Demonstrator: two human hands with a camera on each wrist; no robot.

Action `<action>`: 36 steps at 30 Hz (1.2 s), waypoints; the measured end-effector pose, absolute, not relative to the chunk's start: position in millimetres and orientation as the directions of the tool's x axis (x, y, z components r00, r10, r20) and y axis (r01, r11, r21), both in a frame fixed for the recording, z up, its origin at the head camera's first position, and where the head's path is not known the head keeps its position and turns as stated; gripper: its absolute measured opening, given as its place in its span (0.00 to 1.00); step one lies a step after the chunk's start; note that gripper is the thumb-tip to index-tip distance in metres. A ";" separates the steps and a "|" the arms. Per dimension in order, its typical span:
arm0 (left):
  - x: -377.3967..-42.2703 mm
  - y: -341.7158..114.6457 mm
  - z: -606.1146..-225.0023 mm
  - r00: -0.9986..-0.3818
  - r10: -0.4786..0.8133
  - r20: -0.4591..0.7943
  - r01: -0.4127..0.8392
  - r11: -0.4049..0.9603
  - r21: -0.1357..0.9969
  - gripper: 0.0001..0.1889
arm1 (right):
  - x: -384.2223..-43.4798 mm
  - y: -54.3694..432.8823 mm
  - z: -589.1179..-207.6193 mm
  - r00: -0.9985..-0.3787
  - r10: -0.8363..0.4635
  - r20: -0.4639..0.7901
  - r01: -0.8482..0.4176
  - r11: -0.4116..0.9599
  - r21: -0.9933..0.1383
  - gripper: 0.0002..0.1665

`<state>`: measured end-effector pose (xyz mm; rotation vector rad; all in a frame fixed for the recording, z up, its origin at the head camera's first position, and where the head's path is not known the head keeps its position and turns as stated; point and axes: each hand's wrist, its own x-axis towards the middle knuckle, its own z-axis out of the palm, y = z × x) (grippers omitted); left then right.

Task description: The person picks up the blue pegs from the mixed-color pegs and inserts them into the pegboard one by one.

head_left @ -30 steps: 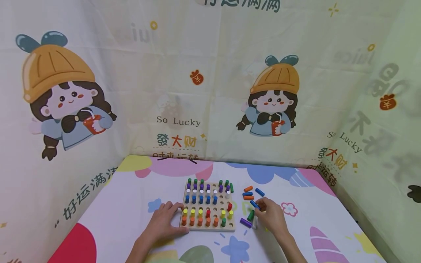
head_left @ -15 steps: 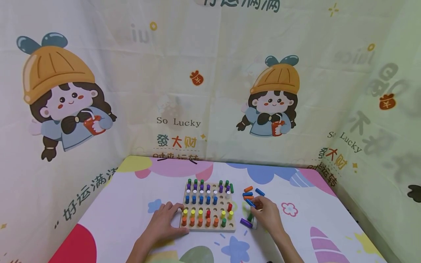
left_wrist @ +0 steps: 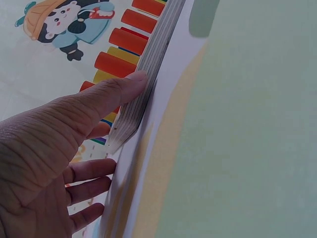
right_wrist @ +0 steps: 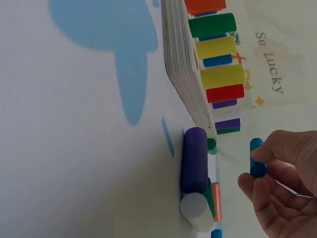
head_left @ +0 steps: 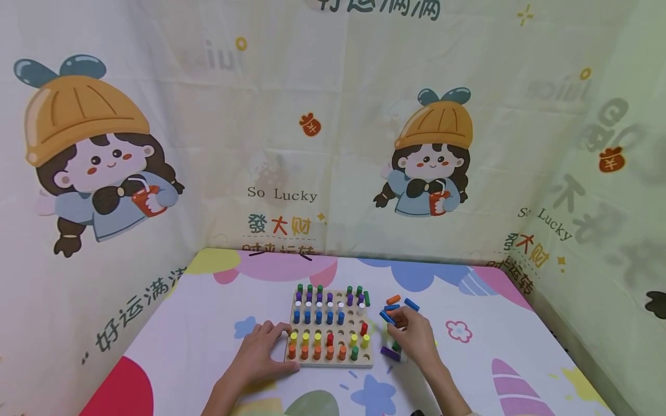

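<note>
A wooden pegboard (head_left: 338, 364) stands on the table, with rows of coloured pegs upright in it and several bare holes, mostly towards its right side. My left hand (head_left: 260, 349) holds the board's near left corner. Its thumb (left_wrist: 111, 94) presses the front edge, and the index finger lies at the left side. To the right of the board, my right hand (head_left: 414, 336) pinches a blue peg (head_left: 387, 317) between thumb and fingers. In the right wrist view this blue peg (right_wrist: 257, 169) is tilted up, apart from the table.
Loose pegs lie right of the board: an orange peg (head_left: 393, 299), a blue peg (head_left: 411, 304), a purple peg (right_wrist: 194, 161) and a white peg (right_wrist: 197, 212) among them. One green peg (head_left: 366, 299) is at the board's far right edge. Printed cloth walls surround the table.
My right hand has moved left and slightly away from me towards the board, carrying the blue peg. The left hand stays at the board's corner.
</note>
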<state>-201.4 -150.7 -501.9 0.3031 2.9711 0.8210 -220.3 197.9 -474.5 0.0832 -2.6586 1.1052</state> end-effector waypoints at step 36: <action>-199.0 -150.6 -502.3 -0.975 0.219 0.047 0.212 0.835 0.507 0.39 | -228.6 162.2 -471.5 -0.951 -0.056 0.305 -0.255 0.700 -0.667 0.07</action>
